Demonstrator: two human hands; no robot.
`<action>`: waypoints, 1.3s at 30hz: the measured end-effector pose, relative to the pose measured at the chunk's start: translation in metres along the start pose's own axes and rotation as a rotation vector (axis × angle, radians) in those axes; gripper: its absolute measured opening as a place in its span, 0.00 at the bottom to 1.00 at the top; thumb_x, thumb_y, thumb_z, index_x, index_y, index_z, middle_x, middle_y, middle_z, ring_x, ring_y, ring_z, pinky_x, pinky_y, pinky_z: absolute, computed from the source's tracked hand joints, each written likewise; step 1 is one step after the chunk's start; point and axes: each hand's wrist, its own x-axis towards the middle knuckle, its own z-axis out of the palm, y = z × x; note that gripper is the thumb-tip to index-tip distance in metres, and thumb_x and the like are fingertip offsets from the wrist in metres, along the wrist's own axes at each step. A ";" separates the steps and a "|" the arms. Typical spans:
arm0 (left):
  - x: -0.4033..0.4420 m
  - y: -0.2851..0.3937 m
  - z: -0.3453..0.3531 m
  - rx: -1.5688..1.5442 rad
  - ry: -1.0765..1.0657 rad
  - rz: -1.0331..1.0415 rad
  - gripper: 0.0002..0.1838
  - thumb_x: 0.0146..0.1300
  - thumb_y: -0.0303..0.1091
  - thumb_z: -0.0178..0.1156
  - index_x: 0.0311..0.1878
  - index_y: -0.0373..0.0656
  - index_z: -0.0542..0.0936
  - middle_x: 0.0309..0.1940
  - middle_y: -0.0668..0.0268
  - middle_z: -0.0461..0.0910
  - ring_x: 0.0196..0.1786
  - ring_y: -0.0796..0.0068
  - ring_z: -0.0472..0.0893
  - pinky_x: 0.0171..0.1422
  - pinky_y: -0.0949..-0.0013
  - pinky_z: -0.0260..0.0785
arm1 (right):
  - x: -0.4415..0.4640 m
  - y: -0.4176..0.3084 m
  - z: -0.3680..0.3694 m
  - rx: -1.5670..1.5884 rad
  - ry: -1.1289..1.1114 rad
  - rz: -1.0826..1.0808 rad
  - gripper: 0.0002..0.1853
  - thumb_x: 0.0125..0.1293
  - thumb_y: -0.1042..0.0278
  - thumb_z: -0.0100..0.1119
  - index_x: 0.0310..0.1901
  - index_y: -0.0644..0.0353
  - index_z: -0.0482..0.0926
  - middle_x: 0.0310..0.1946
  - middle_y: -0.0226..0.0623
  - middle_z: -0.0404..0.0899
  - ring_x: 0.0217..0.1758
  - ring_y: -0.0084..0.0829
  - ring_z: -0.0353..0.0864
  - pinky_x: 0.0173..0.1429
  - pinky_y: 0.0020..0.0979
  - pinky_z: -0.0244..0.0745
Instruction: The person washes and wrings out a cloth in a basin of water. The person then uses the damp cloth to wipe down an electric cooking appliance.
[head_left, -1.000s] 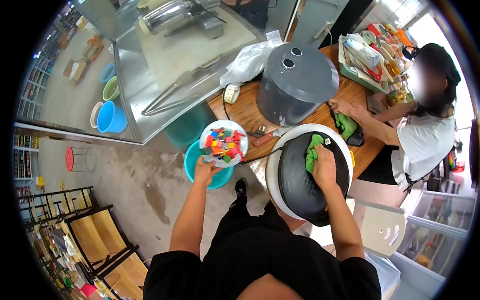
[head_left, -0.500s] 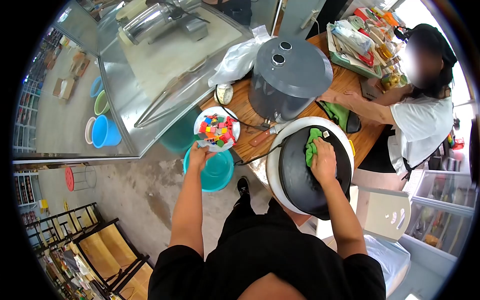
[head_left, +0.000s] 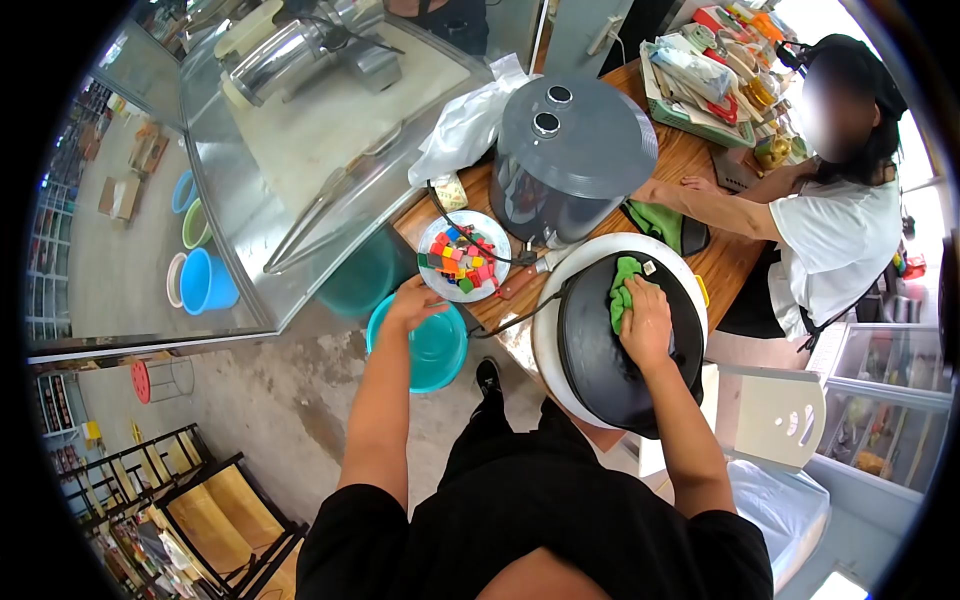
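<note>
A white plate (head_left: 426, 243) holding several small coloured blocks (head_left: 467, 262) sits at the wooden table's left corner. Just below its rim is my left hand (head_left: 410, 302), fingers stretched out and holding nothing, above a teal basin (head_left: 437, 350). My right hand (head_left: 645, 312) presses a green cloth (head_left: 622, 290) against a black round griddle (head_left: 615, 370), its fingers closed over the cloth. The griddle rests on a large white round base (head_left: 548, 345). Between plate and griddle lie a knife with a wooden handle (head_left: 519, 281) and a black cable (head_left: 515, 322).
A tall grey lidded pot (head_left: 545, 195) stands behind the plate, beside a crumpled plastic bag (head_left: 460, 135). At the right, a co-worker (head_left: 835, 220) reaches over the wooden table (head_left: 745, 262) near another green cloth (head_left: 657, 222). A metal counter (head_left: 300, 200) edges the left.
The plate of blocks has moved right onto the table corner, and my left hand has let go of it. My right hand stays on the green cloth in nearly the same spot.
</note>
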 end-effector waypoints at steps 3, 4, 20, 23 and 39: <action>0.034 -0.003 -0.034 0.422 0.352 0.352 0.14 0.59 0.25 0.54 0.50 0.38 0.74 0.43 0.56 0.79 0.43 0.60 0.80 0.47 0.60 0.74 | 0.000 -0.001 0.001 -0.007 0.003 0.004 0.25 0.47 0.77 0.53 0.51 0.60 0.71 0.52 0.43 0.71 0.54 0.43 0.68 0.55 0.39 0.64; 0.035 0.009 -0.030 0.790 0.649 0.763 0.13 0.59 0.27 0.54 0.48 0.37 0.75 0.41 0.55 0.80 0.43 0.61 0.80 0.47 0.62 0.72 | 0.000 -0.002 0.001 -0.006 0.005 0.005 0.25 0.47 0.77 0.53 0.51 0.60 0.71 0.52 0.43 0.71 0.54 0.43 0.68 0.55 0.39 0.64; 0.104 0.100 0.022 -0.614 0.018 0.117 0.01 0.64 0.25 0.50 0.36 0.41 0.71 0.21 0.74 0.65 0.17 0.85 0.60 0.20 0.82 0.56 | 0.002 -0.005 -0.001 0.004 -0.002 0.050 0.24 0.46 0.76 0.53 0.50 0.60 0.72 0.52 0.43 0.70 0.55 0.43 0.68 0.56 0.40 0.63; 0.073 0.099 0.009 -0.510 -0.056 0.071 0.05 0.65 0.28 0.49 0.40 0.43 0.75 0.22 0.76 0.68 0.18 0.88 0.61 0.19 0.84 0.52 | 0.003 -0.005 -0.001 -0.002 0.011 0.042 0.24 0.46 0.76 0.53 0.50 0.60 0.72 0.52 0.43 0.71 0.54 0.43 0.68 0.56 0.40 0.63; 0.056 0.094 0.025 0.585 0.029 0.343 0.08 0.53 0.30 0.56 0.37 0.41 0.76 0.22 0.69 0.71 0.21 0.80 0.66 0.24 0.74 0.59 | 0.002 -0.002 0.004 0.005 0.052 0.038 0.23 0.46 0.76 0.53 0.49 0.60 0.73 0.50 0.43 0.72 0.53 0.42 0.69 0.55 0.40 0.64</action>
